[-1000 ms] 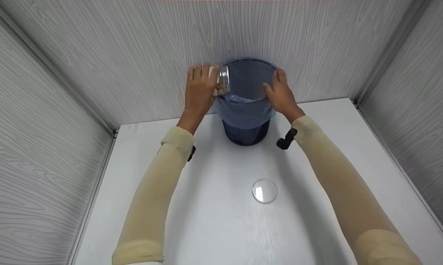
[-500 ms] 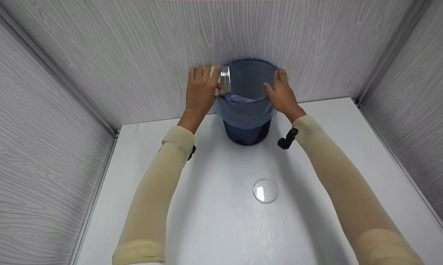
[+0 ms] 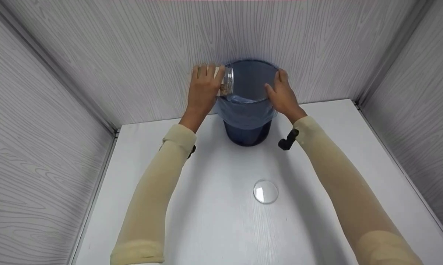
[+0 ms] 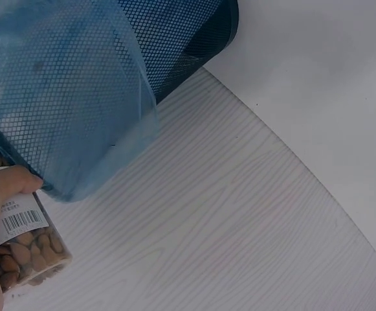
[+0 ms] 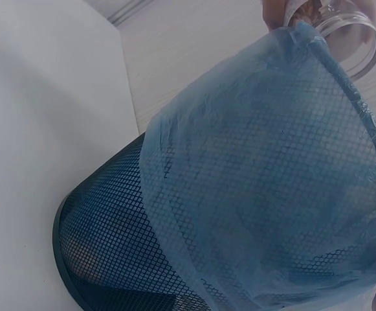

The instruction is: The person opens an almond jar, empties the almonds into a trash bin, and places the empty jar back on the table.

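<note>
My left hand grips a clear jar lying on its side, its uncapped mouth just over the left rim of a trash bin. Brown almonds lie in the jar, and its white label carries a barcode. The bin is dark mesh, lined with a blue plastic bag folded down over the outside. On the opposite side, my right hand holds the bin's rim through the bag, thumb at the near edge. Only a sliver of that hand shows in the right wrist view.
A round clear lid lies flat on the white table, in front of the bin. Behind the bin rises a grey wood-grain wall, with similar panels at left and right. A small black device is strapped at the right wrist.
The left hand has shifted slightly right with the jar, bringing its mouth a little farther over the bin. The right hand, bin and lid look nearly the same.
</note>
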A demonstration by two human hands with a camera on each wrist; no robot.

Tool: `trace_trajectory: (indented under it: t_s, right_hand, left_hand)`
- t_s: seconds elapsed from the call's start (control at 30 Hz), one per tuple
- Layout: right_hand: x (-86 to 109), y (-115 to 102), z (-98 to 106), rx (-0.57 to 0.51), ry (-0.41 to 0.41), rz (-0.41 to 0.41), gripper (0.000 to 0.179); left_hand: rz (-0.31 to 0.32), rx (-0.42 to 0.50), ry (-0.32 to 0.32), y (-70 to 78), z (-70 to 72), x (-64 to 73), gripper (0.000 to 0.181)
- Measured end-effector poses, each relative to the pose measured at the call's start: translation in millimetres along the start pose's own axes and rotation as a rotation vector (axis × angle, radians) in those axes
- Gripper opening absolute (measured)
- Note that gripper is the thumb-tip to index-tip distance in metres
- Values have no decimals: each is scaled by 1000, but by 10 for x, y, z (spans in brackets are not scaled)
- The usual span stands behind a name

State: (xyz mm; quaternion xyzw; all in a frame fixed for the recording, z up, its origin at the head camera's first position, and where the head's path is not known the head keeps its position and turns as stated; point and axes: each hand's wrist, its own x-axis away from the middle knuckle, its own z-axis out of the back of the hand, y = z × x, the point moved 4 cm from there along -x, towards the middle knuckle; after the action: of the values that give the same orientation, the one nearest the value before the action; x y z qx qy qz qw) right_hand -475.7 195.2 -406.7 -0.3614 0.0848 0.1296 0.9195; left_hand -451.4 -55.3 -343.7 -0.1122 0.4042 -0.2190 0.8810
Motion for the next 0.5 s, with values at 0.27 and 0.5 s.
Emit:
trace_trajectory:
  t_s: [0.27, 0.5]
  right_hand:
    - [25, 26, 16, 0, -1, -18, 77]
    - [26, 43, 35, -6, -4, -16, 76]
  left_hand:
    - [-28, -21, -3, 40, -12, -24, 42]
    - [-66, -55, -7, 56, -19, -57, 47]
